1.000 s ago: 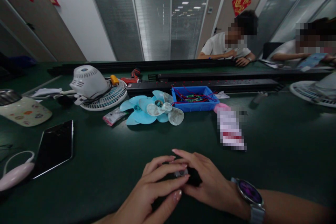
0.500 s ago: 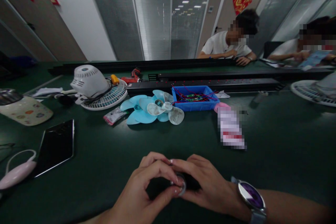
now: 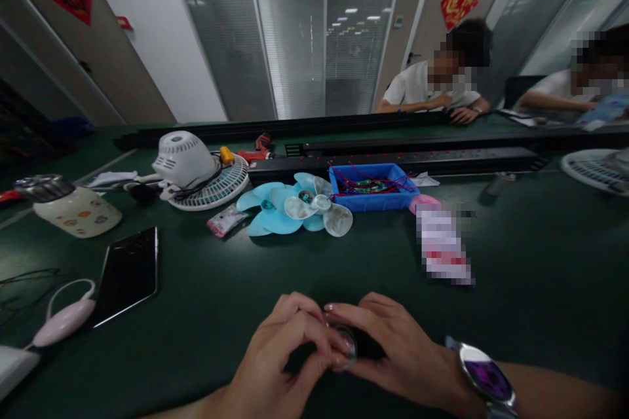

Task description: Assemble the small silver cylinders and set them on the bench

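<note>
Near the front edge of the dark green table (image 3: 206,340), my left hand (image 3: 289,353) and my right hand (image 3: 398,353) meet. Between their fingertips is a small round clear object (image 3: 350,346), partly covered by the fingers. My left thumb and index finger pinch it, while the fingers of my right hand curl around its far and right sides. Beyond my hands lie light blue and clear fan blades (image 3: 280,209), and a blue bin (image 3: 378,200) of wires and green circuit boards.
A phone (image 3: 128,275), a bottle (image 3: 81,213) and a pink device (image 3: 65,323) lie left. Farther back are a white fan (image 3: 184,160), a red drill (image 3: 260,148) and black rails (image 3: 344,121). A blurred packet (image 3: 445,245) is at right; two people sit across.
The view has shifted left, so things on the table appear farther right. My hands keep hold of the small round object with little change in their pose.
</note>
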A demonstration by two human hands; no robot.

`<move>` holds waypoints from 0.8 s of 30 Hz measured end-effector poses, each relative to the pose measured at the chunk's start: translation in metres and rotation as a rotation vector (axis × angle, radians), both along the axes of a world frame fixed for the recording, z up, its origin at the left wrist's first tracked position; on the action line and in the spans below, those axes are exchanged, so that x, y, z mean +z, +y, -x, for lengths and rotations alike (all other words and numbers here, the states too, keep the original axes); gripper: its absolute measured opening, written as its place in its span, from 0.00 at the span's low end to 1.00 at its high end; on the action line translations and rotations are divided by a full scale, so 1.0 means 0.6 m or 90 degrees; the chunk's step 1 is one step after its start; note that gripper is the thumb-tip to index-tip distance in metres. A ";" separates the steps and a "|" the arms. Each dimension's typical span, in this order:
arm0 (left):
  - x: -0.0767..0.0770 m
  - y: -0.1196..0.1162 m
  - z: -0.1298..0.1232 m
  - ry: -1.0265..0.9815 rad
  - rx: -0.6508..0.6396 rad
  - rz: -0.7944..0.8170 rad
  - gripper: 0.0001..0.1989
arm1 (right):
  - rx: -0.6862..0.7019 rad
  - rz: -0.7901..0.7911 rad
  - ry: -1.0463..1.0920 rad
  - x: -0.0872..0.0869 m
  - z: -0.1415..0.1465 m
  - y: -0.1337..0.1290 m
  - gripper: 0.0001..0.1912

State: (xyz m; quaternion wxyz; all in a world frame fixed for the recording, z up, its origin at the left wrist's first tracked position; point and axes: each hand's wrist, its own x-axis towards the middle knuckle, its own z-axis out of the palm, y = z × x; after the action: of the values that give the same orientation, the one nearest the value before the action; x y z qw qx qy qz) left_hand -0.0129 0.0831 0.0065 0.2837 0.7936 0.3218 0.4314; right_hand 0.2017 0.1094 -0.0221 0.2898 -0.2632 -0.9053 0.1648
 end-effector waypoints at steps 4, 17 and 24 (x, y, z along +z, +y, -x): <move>0.000 -0.001 -0.001 -0.044 -0.011 -0.031 0.14 | 0.000 -0.001 0.003 -0.002 0.000 0.001 0.26; -0.047 0.030 0.035 -0.058 0.192 0.203 0.10 | -0.044 0.120 -0.023 0.007 -0.005 0.001 0.32; -0.059 0.026 0.042 0.040 0.167 0.248 0.07 | -0.025 0.133 -0.035 0.013 -0.004 0.002 0.26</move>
State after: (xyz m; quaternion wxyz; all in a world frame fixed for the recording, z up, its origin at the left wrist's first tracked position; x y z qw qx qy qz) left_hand -0.0382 0.0988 -0.0292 0.3624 0.6884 0.5081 0.3697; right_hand 0.2041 0.1103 -0.0141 0.2394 -0.3140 -0.8854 0.2453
